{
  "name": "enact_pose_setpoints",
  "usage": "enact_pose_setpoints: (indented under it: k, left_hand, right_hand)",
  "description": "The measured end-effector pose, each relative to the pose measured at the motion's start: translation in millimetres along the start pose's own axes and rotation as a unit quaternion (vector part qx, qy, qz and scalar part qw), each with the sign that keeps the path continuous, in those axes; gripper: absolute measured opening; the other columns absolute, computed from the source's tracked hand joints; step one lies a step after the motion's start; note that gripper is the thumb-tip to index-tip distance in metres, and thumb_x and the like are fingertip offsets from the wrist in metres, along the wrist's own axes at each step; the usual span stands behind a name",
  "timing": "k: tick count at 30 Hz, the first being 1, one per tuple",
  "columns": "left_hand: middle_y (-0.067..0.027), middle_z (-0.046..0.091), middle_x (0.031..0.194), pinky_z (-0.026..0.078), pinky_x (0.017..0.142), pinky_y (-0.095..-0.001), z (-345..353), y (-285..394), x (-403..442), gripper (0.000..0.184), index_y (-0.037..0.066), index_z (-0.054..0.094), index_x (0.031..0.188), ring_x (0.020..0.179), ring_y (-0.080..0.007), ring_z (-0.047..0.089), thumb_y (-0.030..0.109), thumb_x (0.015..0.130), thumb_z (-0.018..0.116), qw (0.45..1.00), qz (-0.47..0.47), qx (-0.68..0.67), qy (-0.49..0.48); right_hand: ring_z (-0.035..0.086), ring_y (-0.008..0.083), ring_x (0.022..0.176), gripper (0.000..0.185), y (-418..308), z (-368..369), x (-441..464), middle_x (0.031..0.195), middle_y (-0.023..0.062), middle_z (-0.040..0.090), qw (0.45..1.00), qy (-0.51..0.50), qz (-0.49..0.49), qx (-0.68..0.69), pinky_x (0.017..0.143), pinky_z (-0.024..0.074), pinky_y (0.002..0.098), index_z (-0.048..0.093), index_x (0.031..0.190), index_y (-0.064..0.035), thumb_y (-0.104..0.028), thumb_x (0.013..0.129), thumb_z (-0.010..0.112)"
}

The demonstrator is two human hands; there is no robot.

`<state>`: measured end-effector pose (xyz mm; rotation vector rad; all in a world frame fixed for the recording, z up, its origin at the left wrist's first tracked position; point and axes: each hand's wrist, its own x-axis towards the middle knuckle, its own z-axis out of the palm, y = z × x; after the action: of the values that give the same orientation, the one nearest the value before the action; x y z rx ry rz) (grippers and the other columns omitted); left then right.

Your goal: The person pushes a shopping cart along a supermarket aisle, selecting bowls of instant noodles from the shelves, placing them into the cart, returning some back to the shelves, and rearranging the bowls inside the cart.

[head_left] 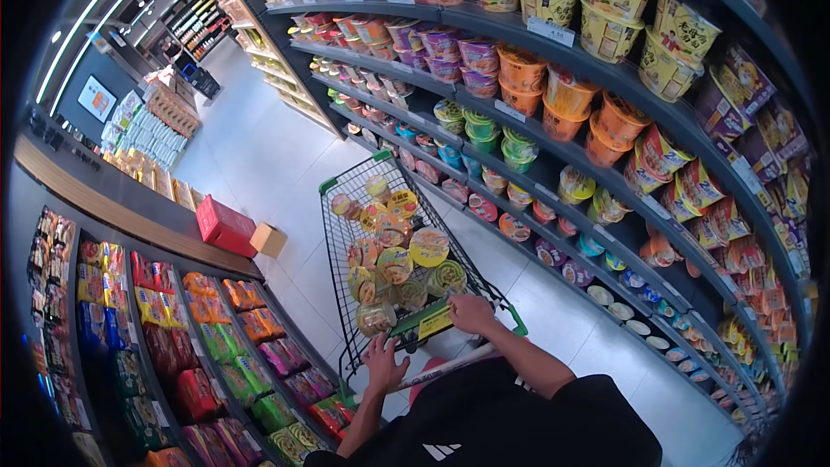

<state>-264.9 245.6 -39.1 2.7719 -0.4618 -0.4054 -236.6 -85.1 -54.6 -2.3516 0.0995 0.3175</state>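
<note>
A wire shopping cart [333, 246] with green corners stands in front of me, holding several instant noodle cups and bowls [396, 265]. My right hand [471, 315] is closed at the cart's rear rim, beside a yellow sign [435, 322]. Its fingertips are hidden under the fist. Near the rear left corner, my left hand [383, 365] has its fingers spread and holds nothing. A clear-sided noodle cup [376, 318] sits just ahead of that hand. The pale handle bar [450, 367] crosses between my forearms, close to my body.
Long shelves [484, 108] of noodle tubs run along my right. Packaged noodles [246, 379] fill a rack on the left. A red box [223, 227] and a small cardboard box [268, 240] stand ahead left. Tiled floor [290, 186] stretches forward along the aisle.
</note>
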Motion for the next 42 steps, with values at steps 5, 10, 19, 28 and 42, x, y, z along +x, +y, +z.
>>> enact_pose_setpoints:
  k: [5, 10, 19, 28, 42]
  left_hand:
    - [-0.0147, 0.05, 0.161, 0.029, 0.119, -0.0634, -7.9, -14.7, -3.4, 0.073, 0.019, 0.059, 0.153, 0.155, -0.0391, 0.037, 0.047, 0.089, 0.079, 0.999, 0.035, -0.002, 0.018]
    - [-0.013, 0.058, 0.15, 0.037, 0.115, -0.0599, -14.1, -40.1, -35.2, 0.068, 0.014, 0.06, 0.15, 0.145, -0.0352, 0.049, 0.043, 0.091, 0.075, 0.997, -0.042, -0.028, 0.061]
    - [-0.0164, 0.056, 0.151, 0.05, 0.11, -0.0568, -44.3, -45.4, -37.2, 0.069, 0.012, 0.061, 0.149, 0.142, -0.038, 0.053, 0.038, 0.088, 0.077, 0.997, -0.063, -0.044, 0.009]
    - [-0.0182, 0.058, 0.152, 0.051, 0.115, -0.0521, -68.7, -103.2, -10.2, 0.067, 0.011, 0.062, 0.146, 0.143, -0.0405, 0.053, 0.035, 0.086, 0.081, 0.999, -0.001, -0.045, 0.002]
    - [-0.0104, 0.058, 0.152, 0.053, 0.11, -0.055, -125.9, -202.1, 75.0, 0.065, 0.013, 0.062, 0.145, 0.145, -0.0337, 0.052, 0.033, 0.086, 0.08, 0.996, 0.067, 0.004, -0.054]
  right_hand:
    - [0.073, 0.0369, 0.105, 0.027, 2.5, 15.7, -7.0, 0.108, 0.0137, 0.077, 0.995, 0.081, -0.05, -0.014, 0.092, 0.0585, 0.0509, 0.077, 0.115, -0.0121, -0.024, 0.093, 0.068]
    - [0.066, 0.0362, 0.117, 0.029, 9.0, 5.1, -42.5, 0.112, 0.0115, 0.074, 0.962, 0.233, -0.078, -0.12, 0.104, 0.0519, 0.0501, 0.075, 0.118, -0.007, -0.015, 0.09, 0.072]
    - [0.074, 0.0319, 0.104, 0.027, -7.4, 38.8, -78.6, 0.102, 0.0118, 0.078, 0.968, 0.173, 0.031, -0.18, 0.099, 0.0452, 0.0544, 0.072, 0.11, -0.0111, -0.034, 0.107, 0.056]
    - [0.076, 0.0359, 0.095, 0.034, -51.1, 82.6, -70.4, 0.103, 0.0134, 0.078, 0.962, 0.149, 0.138, -0.181, 0.096, 0.0476, 0.057, 0.074, 0.104, -0.0098, -0.039, 0.104, 0.057]
    - [0.072, 0.0405, 0.116, 0.047, -130.7, 102.3, -14.5, 0.119, 0.0184, 0.075, 0.979, -0.05, 0.188, -0.066, 0.101, 0.0554, 0.0563, 0.071, 0.123, -0.0099, -0.046, 0.109, 0.046]
